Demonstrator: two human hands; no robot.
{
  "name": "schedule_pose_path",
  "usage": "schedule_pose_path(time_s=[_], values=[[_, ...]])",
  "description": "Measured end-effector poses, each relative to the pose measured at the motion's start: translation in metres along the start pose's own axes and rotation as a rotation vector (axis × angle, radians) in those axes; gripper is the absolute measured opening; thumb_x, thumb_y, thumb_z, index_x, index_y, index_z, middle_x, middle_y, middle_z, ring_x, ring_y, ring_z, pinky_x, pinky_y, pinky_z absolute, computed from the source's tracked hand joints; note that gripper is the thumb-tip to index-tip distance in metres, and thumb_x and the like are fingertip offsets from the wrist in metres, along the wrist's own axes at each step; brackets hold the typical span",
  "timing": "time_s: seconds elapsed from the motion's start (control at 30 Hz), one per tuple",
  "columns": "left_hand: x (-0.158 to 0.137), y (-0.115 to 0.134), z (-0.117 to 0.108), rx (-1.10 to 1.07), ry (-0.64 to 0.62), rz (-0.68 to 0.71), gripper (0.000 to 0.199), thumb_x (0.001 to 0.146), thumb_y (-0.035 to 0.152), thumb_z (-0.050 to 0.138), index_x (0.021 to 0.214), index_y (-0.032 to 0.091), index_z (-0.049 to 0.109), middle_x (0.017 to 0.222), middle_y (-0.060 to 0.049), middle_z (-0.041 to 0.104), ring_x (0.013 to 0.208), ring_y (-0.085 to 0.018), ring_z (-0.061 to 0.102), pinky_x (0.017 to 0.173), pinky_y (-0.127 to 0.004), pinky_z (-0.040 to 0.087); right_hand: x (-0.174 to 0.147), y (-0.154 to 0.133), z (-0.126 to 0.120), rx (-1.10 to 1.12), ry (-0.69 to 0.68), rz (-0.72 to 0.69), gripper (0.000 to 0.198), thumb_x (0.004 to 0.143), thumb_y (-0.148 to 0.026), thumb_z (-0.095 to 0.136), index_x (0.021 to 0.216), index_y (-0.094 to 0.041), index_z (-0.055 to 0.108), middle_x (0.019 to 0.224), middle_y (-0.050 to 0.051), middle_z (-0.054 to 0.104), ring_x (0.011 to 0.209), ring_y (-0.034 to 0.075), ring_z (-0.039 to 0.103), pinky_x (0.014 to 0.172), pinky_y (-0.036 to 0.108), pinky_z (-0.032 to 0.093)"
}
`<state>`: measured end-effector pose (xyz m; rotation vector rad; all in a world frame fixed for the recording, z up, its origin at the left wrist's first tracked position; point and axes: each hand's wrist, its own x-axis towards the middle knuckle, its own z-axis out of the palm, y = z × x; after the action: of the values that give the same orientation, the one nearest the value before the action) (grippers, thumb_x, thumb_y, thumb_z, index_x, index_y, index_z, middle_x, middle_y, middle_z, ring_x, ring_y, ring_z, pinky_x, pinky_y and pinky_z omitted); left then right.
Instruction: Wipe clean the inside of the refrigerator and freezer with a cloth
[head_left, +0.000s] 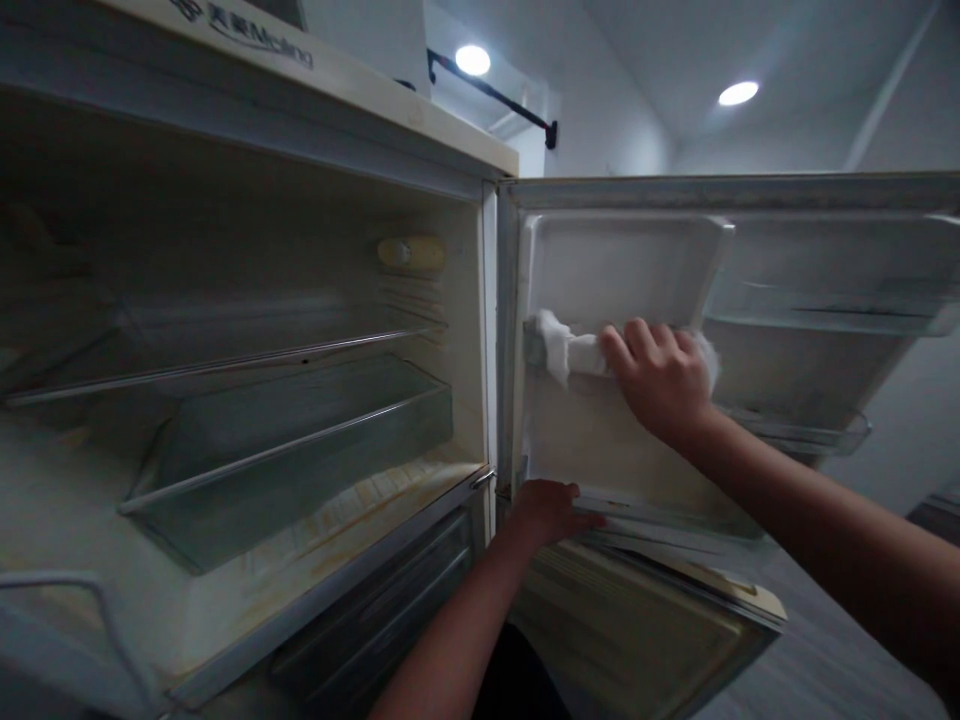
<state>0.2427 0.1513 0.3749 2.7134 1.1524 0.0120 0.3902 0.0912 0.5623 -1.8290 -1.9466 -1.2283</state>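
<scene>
My right hand (pixel 660 372) is closed round a white cloth (pixel 553 345) and presses it along a door shelf on the inside of the open refrigerator door (pixel 622 260). One end of the cloth hangs over the shelf's left end, while another bunch shows behind my knuckles. Low on the same door, my left hand (pixel 549 510) lies at the left end of the bottom door shelf (pixel 675 525). Its visible fingers are apart and stretched to the right; the others are hidden.
The refrigerator compartment to the left holds a glass shelf (pixel 247 365) and a clear drawer (pixel 300 465), above a stained floor (pixel 262 575). Below, a second door (pixel 637 630) stands ajar. More clear door racks (pixel 832 310) project on the right. A bent rail (pixel 67 580) is at lower left.
</scene>
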Motion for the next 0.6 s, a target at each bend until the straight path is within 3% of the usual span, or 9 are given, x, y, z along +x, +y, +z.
schedule_pose_path(time_s=[0.2,0.37,0.6], values=[[0.004,0.003,0.004,-0.028,0.07,0.014,0.089,0.087,0.093,0.032,0.128,0.024,0.069,0.12,-0.014,0.079,0.113,-0.037,0.074,0.093,-0.046,0.056,-0.013,0.033,0.004,-0.037,-0.009,-0.069,0.044,0.099,-0.018,0.04,0.14,-0.015,0.057,0.123,0.022,0.065,0.11,0.034,0.057,0.092,0.043,0.038],[0.006,0.004,0.003,-0.027,0.076,0.021,0.082,0.088,0.09,0.039,0.124,0.023,0.071,0.115,-0.015,0.079,0.112,-0.036,0.074,0.092,-0.045,0.055,0.003,0.024,-0.01,0.039,-0.099,-0.05,0.032,0.099,-0.032,0.048,0.122,-0.015,0.064,0.121,0.019,0.07,0.106,0.033,0.064,0.08,0.037,0.039],[0.012,0.012,0.002,-0.018,0.078,-0.045,0.081,0.088,0.089,0.041,0.118,0.021,0.074,0.113,-0.016,0.08,0.11,-0.036,0.076,0.091,-0.042,0.055,0.04,0.003,-0.025,0.191,-0.252,-0.01,0.044,0.103,-0.049,0.041,0.118,-0.019,0.07,0.121,0.014,0.076,0.104,0.029,0.07,0.073,0.032,0.04]])
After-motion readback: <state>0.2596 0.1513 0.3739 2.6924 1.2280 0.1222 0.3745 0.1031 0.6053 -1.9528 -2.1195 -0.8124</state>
